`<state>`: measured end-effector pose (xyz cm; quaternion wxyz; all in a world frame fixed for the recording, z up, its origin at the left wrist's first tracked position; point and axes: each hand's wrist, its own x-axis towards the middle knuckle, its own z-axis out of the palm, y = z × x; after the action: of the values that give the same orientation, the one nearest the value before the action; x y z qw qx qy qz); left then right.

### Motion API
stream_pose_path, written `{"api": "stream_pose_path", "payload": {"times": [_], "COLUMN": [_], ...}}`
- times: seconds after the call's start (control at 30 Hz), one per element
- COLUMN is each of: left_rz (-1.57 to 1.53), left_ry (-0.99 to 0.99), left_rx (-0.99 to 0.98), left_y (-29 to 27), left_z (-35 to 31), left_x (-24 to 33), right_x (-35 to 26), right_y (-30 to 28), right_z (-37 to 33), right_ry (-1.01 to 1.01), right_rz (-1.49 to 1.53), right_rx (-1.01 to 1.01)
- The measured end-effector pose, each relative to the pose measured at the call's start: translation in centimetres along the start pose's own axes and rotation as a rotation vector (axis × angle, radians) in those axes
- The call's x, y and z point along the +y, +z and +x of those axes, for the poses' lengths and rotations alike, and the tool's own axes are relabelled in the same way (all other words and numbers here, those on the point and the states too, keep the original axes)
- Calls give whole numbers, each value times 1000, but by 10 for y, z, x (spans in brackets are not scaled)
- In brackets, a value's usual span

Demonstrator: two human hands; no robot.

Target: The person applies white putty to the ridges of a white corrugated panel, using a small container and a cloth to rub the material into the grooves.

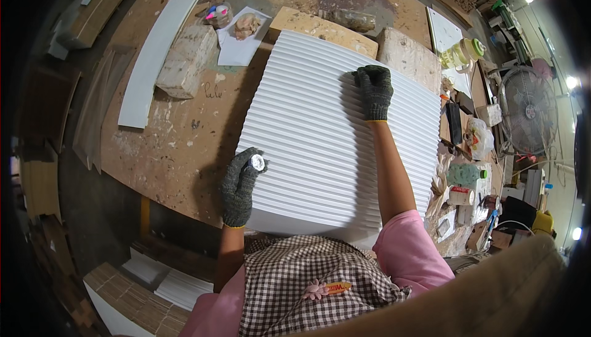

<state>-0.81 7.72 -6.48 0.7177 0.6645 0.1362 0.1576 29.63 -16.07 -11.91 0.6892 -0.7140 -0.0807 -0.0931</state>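
A white ribbed panel (332, 134) lies tilted in front of me, its far side against a wooden board and a paint-stained block. At its left edge my left hand (239, 186), in a dark grey knit glove, is closed round a small flashlight (257, 163) whose round end glows bright. My right hand (375, 91), gloved alike, rests on the far right part of the ribs with its fingers curled down. Whatever it may hold is hidden under the fingers. Shadows of the right hand and arm fall across the ribs.
The stained worktable (178, 152) carries a long white board (157, 60), a paint-stained block (188, 60) and a wooden board (323, 32). Bottles, a white cup (460, 195) and tools crowd the right side, near a large fan (528, 110). White panels (184, 289) are stacked below the table's near edge.
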Motion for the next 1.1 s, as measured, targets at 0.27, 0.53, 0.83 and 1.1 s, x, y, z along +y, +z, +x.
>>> {"api": "stream_pose_path", "payload": {"times": [0.27,0.53,0.83,1.1], "left_rz": [16,-85,-743,-563], "left_ry": [19,65,46,-143], "left_rx": [16,76,269,31], "left_y": [1,-7,-85,-80], "left_z": [2,-6,-44,-102], "left_x": [1,-13,-8,-15], "right_x": [0,-55,-111,-132], "right_y": [-4,-63,-129,-88], "right_z": [5,-57,-238,-333], "right_ry": [49,167,337,487], "right_rz": [113,434,417,465], "right_rx": [132,330,196,207]}}
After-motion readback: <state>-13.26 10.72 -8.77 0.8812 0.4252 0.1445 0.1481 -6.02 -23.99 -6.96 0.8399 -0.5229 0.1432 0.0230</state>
